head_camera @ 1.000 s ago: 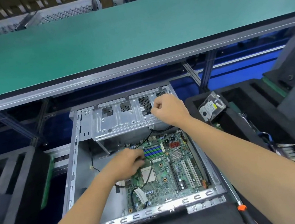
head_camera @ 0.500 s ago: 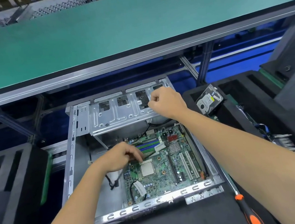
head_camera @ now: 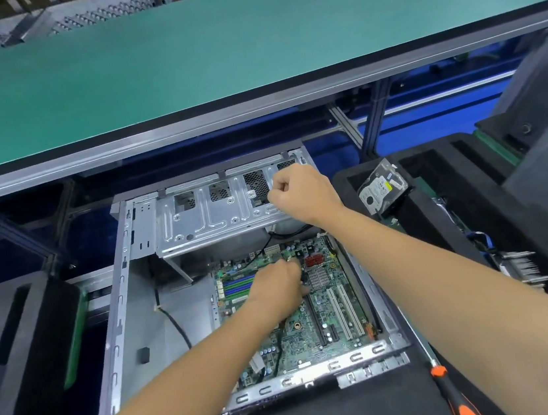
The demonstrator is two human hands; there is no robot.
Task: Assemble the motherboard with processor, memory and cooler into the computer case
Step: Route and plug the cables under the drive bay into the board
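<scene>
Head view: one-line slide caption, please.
Left hand works on the green motherboard inside the open grey metal computer case while the fisted right hand rests at its drive cage.

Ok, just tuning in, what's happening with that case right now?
A person is working inside the open computer case, which lies on its side with the motherboard already in it. The left hand is down on the board near the blue memory slots; what its fingers are doing is hidden. The right hand is curled at the metal drive bay, apparently pinching something small. A screwdriver lies beside the case, and a hard drive rests in the foam tray.
</scene>
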